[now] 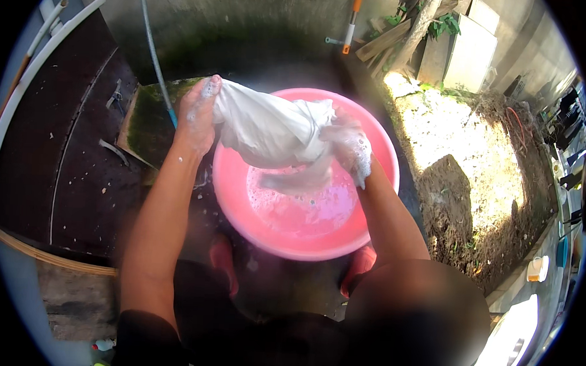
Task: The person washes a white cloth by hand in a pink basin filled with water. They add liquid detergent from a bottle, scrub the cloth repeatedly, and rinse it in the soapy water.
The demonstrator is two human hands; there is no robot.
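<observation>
A wet white cloth (271,125) is stretched between my two hands above a round pink plastic basin (233,210). My left hand (199,115) grips its left end, just beyond the basin's rim. At the other end, my right hand (346,141) is closed around the bunched fabric, with thick soap suds on the wrist. A loose fold of the cloth hangs blurred towards the soapy water (301,210) in the basin. What kind of garment or cloth this is, I cannot tell.
A blue hose (154,54) runs down behind my left hand, beside a mossy slab (151,110). Dark brown panels (74,149) fill the left. Sunlit soil (474,176) lies right, below leaning boards (470,53). My feet in red footwear (224,261) flank the basin.
</observation>
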